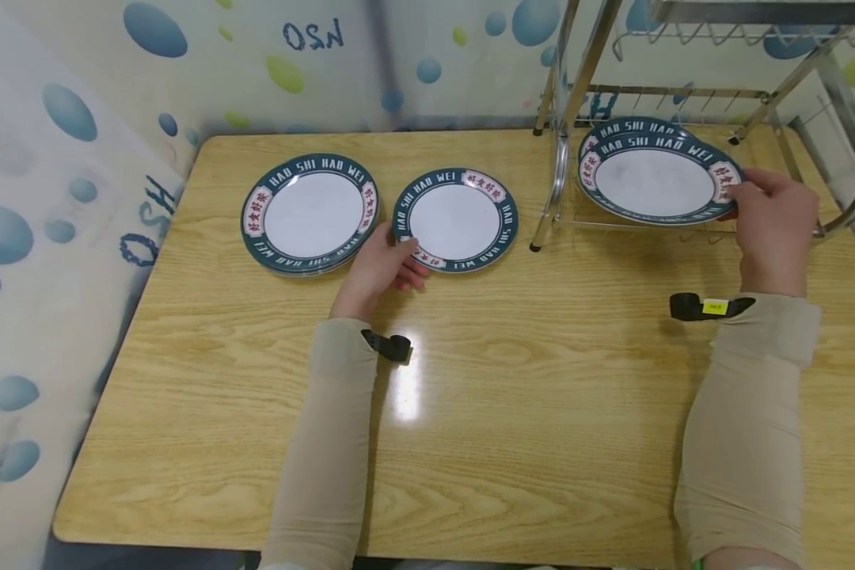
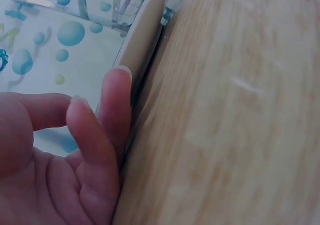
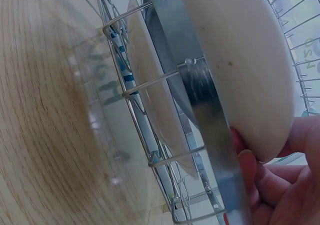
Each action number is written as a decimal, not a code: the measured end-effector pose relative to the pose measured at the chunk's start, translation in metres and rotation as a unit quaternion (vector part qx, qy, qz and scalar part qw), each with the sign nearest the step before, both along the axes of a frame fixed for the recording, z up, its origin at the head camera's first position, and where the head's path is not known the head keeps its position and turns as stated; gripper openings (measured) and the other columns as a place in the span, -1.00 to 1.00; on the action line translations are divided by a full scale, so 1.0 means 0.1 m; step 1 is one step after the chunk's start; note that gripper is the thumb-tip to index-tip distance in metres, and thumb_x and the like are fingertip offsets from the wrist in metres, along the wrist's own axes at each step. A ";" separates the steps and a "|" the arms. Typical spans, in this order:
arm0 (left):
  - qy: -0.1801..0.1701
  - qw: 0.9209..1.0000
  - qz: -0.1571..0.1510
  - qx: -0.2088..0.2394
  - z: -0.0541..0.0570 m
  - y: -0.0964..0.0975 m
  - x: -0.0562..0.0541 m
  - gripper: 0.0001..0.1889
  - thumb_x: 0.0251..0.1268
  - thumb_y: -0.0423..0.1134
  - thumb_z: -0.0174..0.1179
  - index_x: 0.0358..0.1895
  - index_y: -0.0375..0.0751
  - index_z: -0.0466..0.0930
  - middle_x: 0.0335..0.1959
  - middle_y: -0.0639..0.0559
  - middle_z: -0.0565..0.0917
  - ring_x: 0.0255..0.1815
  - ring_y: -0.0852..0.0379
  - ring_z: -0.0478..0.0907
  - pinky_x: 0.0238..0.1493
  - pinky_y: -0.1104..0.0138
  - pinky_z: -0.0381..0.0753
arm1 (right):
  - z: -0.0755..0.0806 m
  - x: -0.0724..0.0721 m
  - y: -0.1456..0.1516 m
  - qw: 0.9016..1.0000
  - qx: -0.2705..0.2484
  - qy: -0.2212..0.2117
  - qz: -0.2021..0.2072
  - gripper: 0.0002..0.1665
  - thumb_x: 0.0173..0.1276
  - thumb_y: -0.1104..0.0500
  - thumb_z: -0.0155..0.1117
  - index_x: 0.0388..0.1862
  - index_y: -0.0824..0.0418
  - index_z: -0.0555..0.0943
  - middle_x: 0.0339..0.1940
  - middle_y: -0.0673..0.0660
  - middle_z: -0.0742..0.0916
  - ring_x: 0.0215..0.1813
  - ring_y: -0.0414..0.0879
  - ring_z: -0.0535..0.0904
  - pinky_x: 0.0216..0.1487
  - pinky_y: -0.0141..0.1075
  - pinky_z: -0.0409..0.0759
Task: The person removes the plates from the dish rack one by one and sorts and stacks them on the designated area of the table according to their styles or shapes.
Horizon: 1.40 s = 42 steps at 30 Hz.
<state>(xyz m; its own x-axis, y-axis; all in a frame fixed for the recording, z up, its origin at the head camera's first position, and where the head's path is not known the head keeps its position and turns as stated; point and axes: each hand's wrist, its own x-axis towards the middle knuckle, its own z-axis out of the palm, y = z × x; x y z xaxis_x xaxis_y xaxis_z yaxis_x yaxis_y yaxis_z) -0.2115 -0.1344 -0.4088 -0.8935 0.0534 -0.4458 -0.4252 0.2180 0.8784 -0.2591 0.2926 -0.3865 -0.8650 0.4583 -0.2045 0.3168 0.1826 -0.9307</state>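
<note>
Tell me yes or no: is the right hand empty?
No, the right hand grips a green-rimmed plate by its edge at the metal rack.

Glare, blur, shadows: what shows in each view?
Head: bright glare patch on the wooden table, soft shadow near the metal rack; left wrist: soft wood grain, dark shadow beneath the plate; right wrist: table blurred, reflections on the rack's flat bar.

The sleeved left arm (image 1: 328, 443) slants up from the bottom edge, its left hand (image 1: 378, 265) just left of centre with thumb above bent fingers, while the sleeved right arm (image 1: 748, 427) rises at lower right, its right hand (image 1: 777, 222) pinching toward the left.
</note>
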 end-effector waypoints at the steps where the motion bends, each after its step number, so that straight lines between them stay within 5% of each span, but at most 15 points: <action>1: -0.001 1.000 0.000 -0.002 0.00 0.00 0.00 -0.48 0.36 -0.18 -0.10 0.32 -0.14 -0.01 -0.29 -0.29 0.61 -0.39 -0.15 0.60 -0.48 0.25 0.54 | 0.00 0.00 0.00 1.000 -0.007 0.003 -0.003 -0.56 0.28 0.18 0.08 0.17 0.12 0.44 -0.06 -0.04 0.51 -0.50 -0.32 0.48 -0.64 -0.50 0.28; 14: 0.004 0.999 0.006 -0.041 -0.12 -0.20 -0.08 -0.41 0.32 0.02 -0.09 0.38 0.10 -0.02 -0.36 -0.15 0.65 -0.66 0.03 0.47 -0.55 0.30 0.45 | 0.01 0.00 0.04 0.995 -0.093 0.038 -0.022 -0.65 0.27 0.26 0.07 0.04 0.11 0.55 0.05 -0.04 0.46 -0.24 -0.31 0.40 -0.45 -0.57 0.38; 25: 0.006 0.998 -0.013 -0.061 -0.11 -0.20 -0.10 -0.45 0.31 0.07 -0.10 0.31 -0.07 0.15 -0.36 -0.10 0.65 -0.68 0.05 0.48 -0.51 0.30 0.47 | 0.04 0.03 0.01 0.986 -0.148 0.071 -0.021 -0.68 0.25 0.29 0.10 -0.03 0.13 0.60 -0.02 -0.02 0.49 -0.22 -0.30 0.44 -0.44 -0.58 0.42; 36: 0.024 0.998 -0.008 -0.051 -0.07 -0.20 -0.07 -0.55 0.32 0.09 -0.13 0.17 -0.03 0.30 -0.39 -0.10 0.66 -0.69 0.02 0.47 -0.53 0.26 0.45 | 0.07 0.03 -0.02 0.966 -0.234 0.110 -0.014 -0.73 0.18 0.33 0.19 -0.11 0.23 0.63 -0.08 0.05 0.56 -0.32 -0.19 0.56 -0.42 -0.49 0.52; 42: 0.031 0.999 0.003 -0.038 -0.04 -0.18 -0.05 -0.37 0.28 0.14 -0.11 0.36 -0.01 0.05 -0.38 -0.08 0.66 -0.65 0.01 0.46 -0.50 0.31 0.42 | 0.09 0.04 -0.04 0.967 -0.232 0.105 0.003 -0.72 0.14 0.30 0.25 -0.12 0.22 0.64 -0.09 0.06 0.57 -0.40 -0.18 0.59 -0.45 -0.47 0.53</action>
